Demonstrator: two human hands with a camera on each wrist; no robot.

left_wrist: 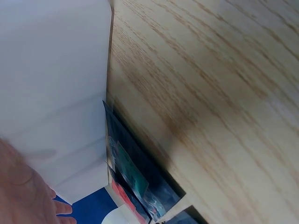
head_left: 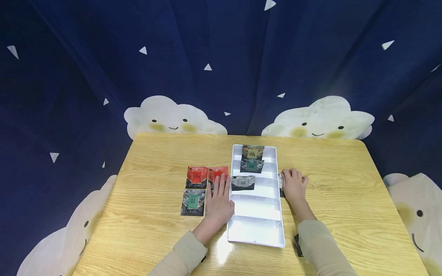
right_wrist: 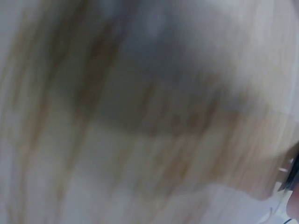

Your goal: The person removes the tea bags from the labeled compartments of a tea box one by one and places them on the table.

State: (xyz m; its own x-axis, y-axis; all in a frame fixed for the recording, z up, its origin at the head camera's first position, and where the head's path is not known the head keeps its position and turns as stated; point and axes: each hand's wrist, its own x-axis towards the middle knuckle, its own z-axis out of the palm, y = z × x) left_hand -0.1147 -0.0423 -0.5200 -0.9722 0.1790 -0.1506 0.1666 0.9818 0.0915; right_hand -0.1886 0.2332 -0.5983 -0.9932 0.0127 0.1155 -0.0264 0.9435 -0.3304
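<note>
My left hand [head_left: 220, 204] lies with fingers straight beside the long white tray [head_left: 255, 231], its fingertips over a red-and-black sachet [head_left: 217, 171]. Another red-and-black sachet [head_left: 197, 177] lies to its left. Below that is a green-label sachet [head_left: 193, 202], also seen in the left wrist view near the tray's wall [left_wrist: 56, 60]. To the tray's right, my right hand [head_left: 294, 186] has curled fingers and pinches a dark sachet [head_left: 281, 186] that it mostly hides. In the right wrist view only a dark edge of this sachet [right_wrist: 293, 175] shows.
Sachets with a gold label [head_left: 252, 153], a green label [head_left: 251, 166] and a grey label [head_left: 243, 183] sit in the tray's upper compartments. Another dark packet [head_left: 297, 246] is partly under the right sleeve. A dark object [head_left: 203, 259] pokes out by the left sleeve.
</note>
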